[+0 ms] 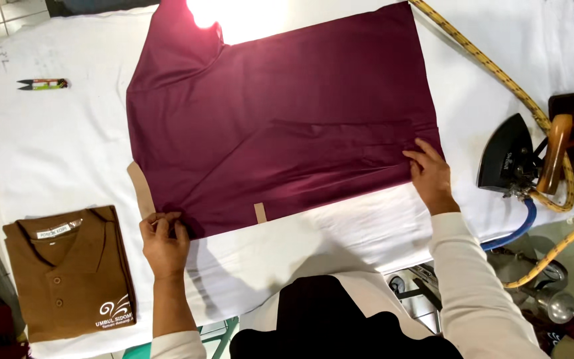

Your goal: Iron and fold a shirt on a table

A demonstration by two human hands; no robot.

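A white padded ironing table (48,153) carries everything in view. Spread across its middle lies a maroon shirt (287,126), face down and partly folded, its near edge running between the person's two hands.

The left hand (164,242) pinches the shirt's near left corner, fingers closed on the fabric. Just beyond that pinch a beige cardboard folding board (142,193) pokes out from under the cloth, and a second bit of it shows at the hem a little to the right of the grip. The right hand (430,176) presses on the shirt's near right corner, fingers curled over the folded edge, holding it down against the table.

Left of the left hand's grip, at the table's near corner, sits a folded brown polo shirt (68,269) with white embroidery. Right of the right hand's hold stands a black steam iron (509,156) with a wooden handle, resting near the table's edge; a braided yellow cord (493,66) and a blue hose (523,226) run from it. Far beyond the left grip lies a small thread snipper (42,84).
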